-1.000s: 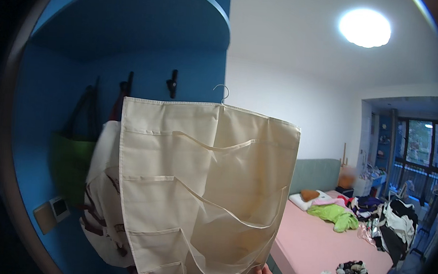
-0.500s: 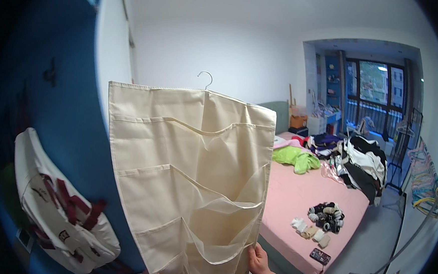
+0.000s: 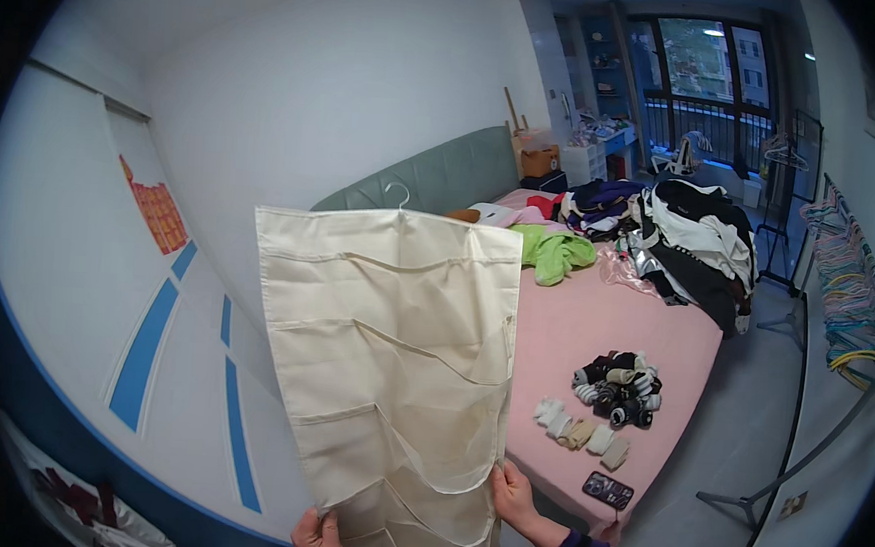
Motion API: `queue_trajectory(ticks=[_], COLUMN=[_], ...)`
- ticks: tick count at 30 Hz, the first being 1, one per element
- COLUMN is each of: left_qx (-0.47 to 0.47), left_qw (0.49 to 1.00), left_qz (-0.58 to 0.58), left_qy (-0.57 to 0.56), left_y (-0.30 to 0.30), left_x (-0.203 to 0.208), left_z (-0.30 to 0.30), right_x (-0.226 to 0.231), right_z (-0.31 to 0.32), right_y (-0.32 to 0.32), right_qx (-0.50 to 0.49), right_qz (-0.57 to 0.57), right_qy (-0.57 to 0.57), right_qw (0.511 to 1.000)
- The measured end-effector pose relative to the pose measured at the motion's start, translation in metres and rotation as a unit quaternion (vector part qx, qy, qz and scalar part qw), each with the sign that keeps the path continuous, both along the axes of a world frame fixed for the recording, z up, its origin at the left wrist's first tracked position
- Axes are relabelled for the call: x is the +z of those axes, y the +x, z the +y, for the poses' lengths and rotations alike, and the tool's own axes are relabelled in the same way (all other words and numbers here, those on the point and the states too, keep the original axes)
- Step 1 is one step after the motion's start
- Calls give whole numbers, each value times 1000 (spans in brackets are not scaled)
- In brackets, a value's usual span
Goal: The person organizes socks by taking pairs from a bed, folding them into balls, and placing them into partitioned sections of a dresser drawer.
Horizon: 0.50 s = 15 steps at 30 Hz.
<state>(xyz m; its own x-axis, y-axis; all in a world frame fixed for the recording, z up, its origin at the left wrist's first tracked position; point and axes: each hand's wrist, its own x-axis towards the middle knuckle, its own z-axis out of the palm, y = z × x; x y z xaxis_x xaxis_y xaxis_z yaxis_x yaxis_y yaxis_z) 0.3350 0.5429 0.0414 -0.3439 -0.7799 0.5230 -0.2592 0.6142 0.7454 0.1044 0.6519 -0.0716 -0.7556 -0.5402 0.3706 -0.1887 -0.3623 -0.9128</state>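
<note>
A cream hanging organizer (image 3: 356, 289) with rows of pockets and a metal hook (image 3: 396, 193) at its top is held upright in front of me. My left hand (image 3: 319, 539) pinches its left edge low down, thumb on the front. Opposite, my right hand (image 3: 514, 494) grips the right edge, fingers closed on the fabric. The pockets, some with see-through fronts, sag open and nothing shows inside them. The organizer's lower end runs out of the picture.
A bed with a pink sheet (image 3: 604, 329) stands to the right, bearing piled clothes (image 3: 696, 229), rolled socks (image 3: 619, 387) and a phone (image 3: 608, 491). Many hangers (image 3: 842, 288) hang on a rack at the far right. A white wardrobe (image 3: 78, 252) is on the left, a pale bag (image 3: 73, 497) below it.
My view has swung to the right, bringing the headboard and wardrobe into sight. The organizer now appears lower and slightly smaller, with both hands still on its edges.
</note>
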Motion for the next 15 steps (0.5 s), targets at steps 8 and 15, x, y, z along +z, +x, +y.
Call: queue_trajectory(ticks=[8,15], left_qx=[-73,-121], left_qw=[995,987], left_qz=[5,-6], left_qy=[64,110], left_y=[-132,-197], left_x=[-15,-35], left_z=[7,-24], right_x=[-36,-77], right_z=[27,24], right_y=[-110,-158], right_qx=[-10,-61], right_qz=[-49,-57], right_qy=[87,140], right_qw=[995,987])
